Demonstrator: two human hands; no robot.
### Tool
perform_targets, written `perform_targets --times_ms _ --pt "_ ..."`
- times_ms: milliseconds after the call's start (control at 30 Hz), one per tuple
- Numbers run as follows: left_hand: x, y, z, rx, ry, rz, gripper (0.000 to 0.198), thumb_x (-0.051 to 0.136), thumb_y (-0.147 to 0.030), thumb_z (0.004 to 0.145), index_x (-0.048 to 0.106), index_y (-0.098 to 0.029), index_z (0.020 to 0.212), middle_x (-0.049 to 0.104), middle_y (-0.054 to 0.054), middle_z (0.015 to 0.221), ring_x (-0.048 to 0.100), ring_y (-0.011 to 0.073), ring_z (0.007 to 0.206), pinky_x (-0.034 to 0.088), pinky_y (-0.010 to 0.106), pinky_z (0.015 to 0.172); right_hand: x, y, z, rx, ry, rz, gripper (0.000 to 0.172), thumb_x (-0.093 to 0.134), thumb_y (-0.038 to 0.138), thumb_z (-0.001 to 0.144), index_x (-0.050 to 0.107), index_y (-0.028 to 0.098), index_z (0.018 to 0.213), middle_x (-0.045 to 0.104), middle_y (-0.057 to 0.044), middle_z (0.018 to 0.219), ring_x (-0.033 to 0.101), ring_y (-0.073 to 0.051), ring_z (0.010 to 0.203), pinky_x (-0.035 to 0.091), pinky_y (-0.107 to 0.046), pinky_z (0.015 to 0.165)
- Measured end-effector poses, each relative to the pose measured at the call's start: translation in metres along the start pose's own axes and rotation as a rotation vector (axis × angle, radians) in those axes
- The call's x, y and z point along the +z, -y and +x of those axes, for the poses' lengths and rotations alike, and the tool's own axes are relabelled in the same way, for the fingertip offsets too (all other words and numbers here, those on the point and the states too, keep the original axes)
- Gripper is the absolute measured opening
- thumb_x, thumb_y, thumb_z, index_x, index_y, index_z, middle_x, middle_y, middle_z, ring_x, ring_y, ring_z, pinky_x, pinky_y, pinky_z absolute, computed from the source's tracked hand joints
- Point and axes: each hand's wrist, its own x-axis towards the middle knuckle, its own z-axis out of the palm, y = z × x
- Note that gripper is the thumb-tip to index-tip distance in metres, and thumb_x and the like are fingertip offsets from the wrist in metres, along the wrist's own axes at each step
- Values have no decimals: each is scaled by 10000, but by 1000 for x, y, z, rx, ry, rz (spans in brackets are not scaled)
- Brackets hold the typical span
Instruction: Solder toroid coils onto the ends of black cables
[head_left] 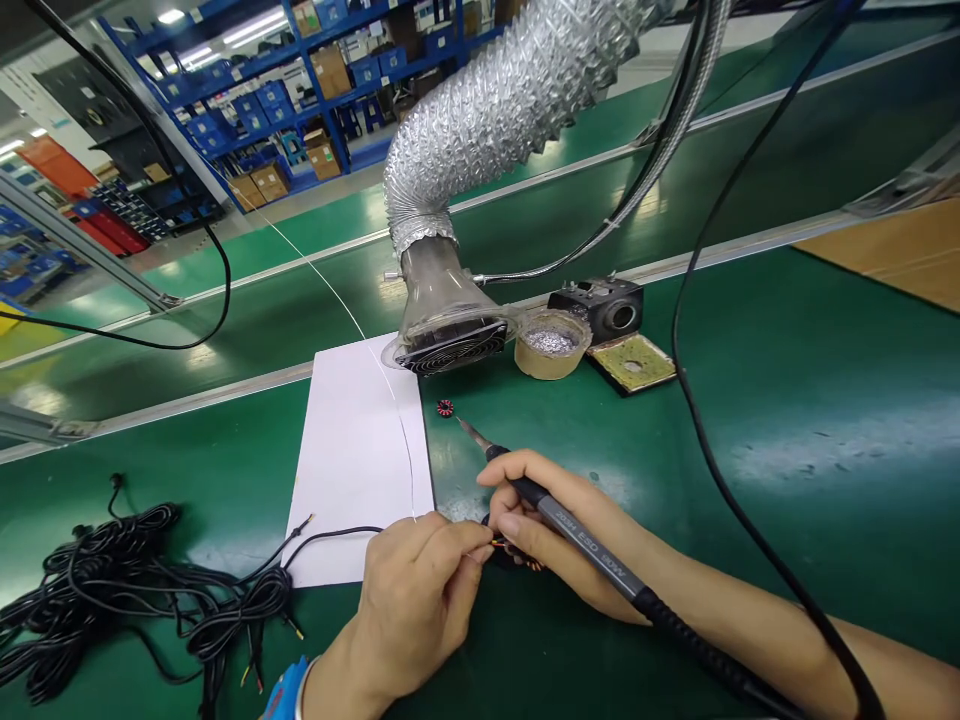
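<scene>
My left hand [416, 600] is closed in a pinch on a black cable [337, 532], whose thin coloured wires [496, 543] show at the fingertips. A thin strand of solder wire [341, 300] comes down to the same hand. My right hand [559, 520] grips a soldering iron [592, 550], its tip pointing up and left. Beneath the right fingers, a small dark part with copper-coloured windings [534, 565] is partly hidden; whether those fingers hold it I cannot make out. Beyond the iron's tip lies a small red-and-black ring-shaped part [445, 408].
A white sheet [352, 450] lies left of centre, with bundled black cables [90, 590] farther left. Above the bench hangs a fume extractor nozzle [446, 315] on a silver duct [495, 110]. Behind are a round tub [551, 365], an iron stand [600, 305] and a yellow sponge [634, 362].
</scene>
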Motion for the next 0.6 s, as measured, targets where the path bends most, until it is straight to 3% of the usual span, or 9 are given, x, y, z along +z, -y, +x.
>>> perform_targets --times_ms 233,600 --pt "1 2 -2 25 -36 -2 150 554 -94 875 599 -186 985 657 2 693 557 123 573 397 242 556 -3 3 -1 25 32 -17 261 492 156 881 437 237 1122 550 24 801 521 -100 651 449 -222 610" --pt "1 -2 0 -105 10 -100 100 570 -141 879 634 -188 940 679 6 725 590 121 597 428 230 566 -6 6 -1 1 51 -94 382 531 69 779 450 248 1106 563 28 828 529 -95 641 423 -209 578"
